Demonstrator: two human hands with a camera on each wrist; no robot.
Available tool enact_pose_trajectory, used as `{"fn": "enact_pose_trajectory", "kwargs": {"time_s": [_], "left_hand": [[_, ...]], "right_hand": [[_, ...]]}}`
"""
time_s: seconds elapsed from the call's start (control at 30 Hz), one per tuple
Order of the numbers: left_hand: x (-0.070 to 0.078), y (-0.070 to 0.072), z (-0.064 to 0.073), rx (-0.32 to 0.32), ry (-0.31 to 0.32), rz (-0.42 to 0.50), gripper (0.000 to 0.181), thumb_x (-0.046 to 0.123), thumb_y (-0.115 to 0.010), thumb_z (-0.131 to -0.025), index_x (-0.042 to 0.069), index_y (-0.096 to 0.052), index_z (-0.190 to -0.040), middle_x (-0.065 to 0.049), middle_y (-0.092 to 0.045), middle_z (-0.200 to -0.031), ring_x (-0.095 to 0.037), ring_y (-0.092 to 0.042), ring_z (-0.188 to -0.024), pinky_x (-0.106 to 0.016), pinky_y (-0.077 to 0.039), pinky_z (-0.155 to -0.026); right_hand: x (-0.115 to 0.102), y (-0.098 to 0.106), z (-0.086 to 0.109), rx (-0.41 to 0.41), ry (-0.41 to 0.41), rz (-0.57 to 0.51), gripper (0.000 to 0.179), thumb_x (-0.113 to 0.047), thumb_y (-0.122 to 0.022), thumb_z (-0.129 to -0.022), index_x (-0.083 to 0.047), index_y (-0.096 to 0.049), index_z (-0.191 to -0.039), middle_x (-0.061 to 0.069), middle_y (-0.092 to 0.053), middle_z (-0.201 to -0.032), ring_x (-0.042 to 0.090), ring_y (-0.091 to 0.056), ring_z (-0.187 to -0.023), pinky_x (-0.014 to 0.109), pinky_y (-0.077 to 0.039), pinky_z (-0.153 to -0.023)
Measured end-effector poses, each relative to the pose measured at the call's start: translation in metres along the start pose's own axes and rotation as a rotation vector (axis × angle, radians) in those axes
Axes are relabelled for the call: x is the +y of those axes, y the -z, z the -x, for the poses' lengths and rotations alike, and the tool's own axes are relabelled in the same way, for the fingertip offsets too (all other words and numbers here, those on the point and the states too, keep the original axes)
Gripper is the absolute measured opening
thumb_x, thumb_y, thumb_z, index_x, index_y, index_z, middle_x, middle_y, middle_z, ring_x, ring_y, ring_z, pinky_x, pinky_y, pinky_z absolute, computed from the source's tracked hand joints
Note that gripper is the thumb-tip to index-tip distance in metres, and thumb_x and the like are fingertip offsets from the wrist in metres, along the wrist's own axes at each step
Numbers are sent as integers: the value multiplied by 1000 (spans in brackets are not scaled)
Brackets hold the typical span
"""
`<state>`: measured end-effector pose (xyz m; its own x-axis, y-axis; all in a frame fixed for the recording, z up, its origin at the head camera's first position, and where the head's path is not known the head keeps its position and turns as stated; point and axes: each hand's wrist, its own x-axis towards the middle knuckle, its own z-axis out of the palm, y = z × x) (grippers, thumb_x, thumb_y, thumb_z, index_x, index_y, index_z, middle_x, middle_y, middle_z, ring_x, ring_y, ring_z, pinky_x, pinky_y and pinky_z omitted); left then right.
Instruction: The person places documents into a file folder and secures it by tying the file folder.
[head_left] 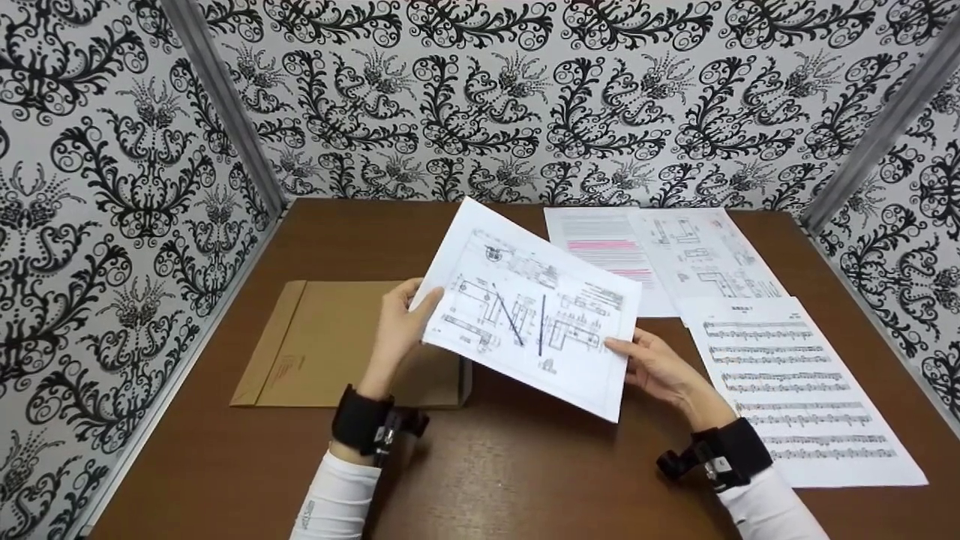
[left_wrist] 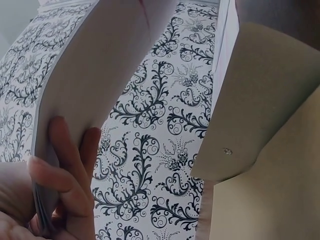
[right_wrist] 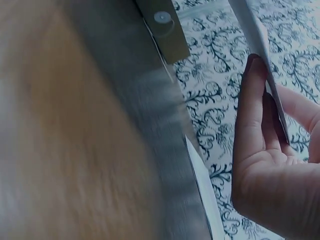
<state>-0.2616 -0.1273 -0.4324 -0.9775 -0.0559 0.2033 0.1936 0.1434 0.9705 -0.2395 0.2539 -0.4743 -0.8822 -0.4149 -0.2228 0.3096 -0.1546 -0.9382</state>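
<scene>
- Head view: paper stack, topped by a technical drawing, held tilted above the brown table.
- Left hand: partly closed, gripping the stack's left edge, thumb on top, near a string-tie envelope.
- Right hand: thumb and fairly straight fingers pinching the opposite edge, near printed sheet music.

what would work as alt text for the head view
A person's left hand and right hand hold tilted papers showing technical drawings above a brown table. A brown envelope lies on the left; sheet music, a pink-highlighted page and another drawing lie on the right.
</scene>
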Motion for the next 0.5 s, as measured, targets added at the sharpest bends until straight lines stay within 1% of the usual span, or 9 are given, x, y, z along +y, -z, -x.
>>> {"fn": "enact_pose_trajectory", "kwargs": {"time_s": [0.17, 0.27, 0.3, 0.4, 0.5], "left_hand": [[0, -3, 1, 7, 5, 13, 28, 5, -62, -99, -12, -66, -120, -30, -74, -98, -5, -65, -58, -18, -52, -51], [-1, -4, 1, 6, 15, 31, 27, 5, -62, -99, -11, -65, -120, -30, -74, -97, -6, -65, -59, -19, -52, -51], [-1, -5, 1, 5, 12, 28, 26, 5, -62, -99, -11, -65, -120, -29, -74, -97, -6, -64, -59, -19, -51, -50], [-3, -6, 2, -1, 11, 19, 26, 5, -61, -99, -11, -65, -119, -29, -73, -94, -7, -63, -56, -20, -49, -46], [-3, -8, 2, -11, 4, -5, 26, 5, -61, -99, -10, -64, -119, -29, -74, -93, -6, -64, -57, -19, -49, -47]], "right_hand": [[4, -7, -3, 17, 50, 55, 45, -17, -53, -107, -7, -39, -148, -10, -76, -116, 11, -75, -103, 29, -62, -82], [3, -9, -6, 48, 91, 77, 53, -14, -53, -106, 0, -32, -153, -11, -76, -115, 10, -75, -103, 27, -62, -83], [2, -9, -6, 63, 102, 88, 53, -13, -53, -106, 1, -32, -153, -12, -76, -115, 10, -75, -103, 26, -61, -83], [-2, -9, -7, 126, 120, 124, 50, -12, -55, -105, 3, -38, -149, -13, -77, -109, 9, -76, -98, 24, -61, -80], [-7, -8, -6, 182, 126, 166, 47, -14, -57, -104, 3, -43, -146, -14, -78, -105, 8, -76, -93, 24, -61, -78]]}}
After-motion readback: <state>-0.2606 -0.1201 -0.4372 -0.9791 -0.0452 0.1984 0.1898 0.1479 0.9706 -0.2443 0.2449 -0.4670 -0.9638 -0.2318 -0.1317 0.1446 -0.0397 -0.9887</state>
